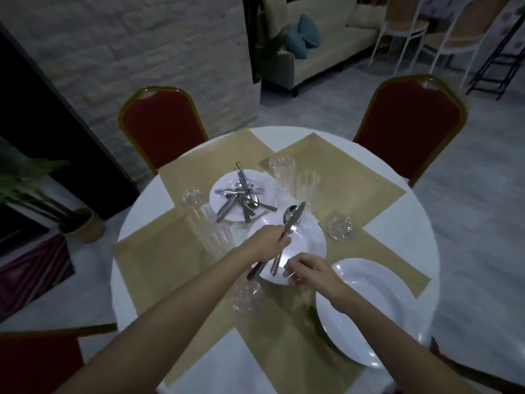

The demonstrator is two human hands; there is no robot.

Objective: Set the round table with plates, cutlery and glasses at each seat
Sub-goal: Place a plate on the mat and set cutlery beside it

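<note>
- Heap of steel cutlery (241,199) on far white round plate (220,191), at middle of round white-clothed table (420,223);
- Second white plate (309,245) just before it; large white plate (369,311) nearer, to right;
- Clear ribbed glass (282,177) behind, right of heap.

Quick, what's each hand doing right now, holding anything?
Left hand: closed around a bunch of cutlery, a spoon among it.
Right hand: fingers curled, no object clearly in it; cannot tell.

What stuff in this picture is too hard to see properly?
- Cutlery pile on the far plate, head view: pieces overlap, so no exact count.
- Glasses: clear and dim, edges blurred.
- Left hand: holds a spoon and other cutlery; fingers hide how many.
- Right hand: curled, anything held is hidden.
- Near plate: partly covered by the right arm.
</note>
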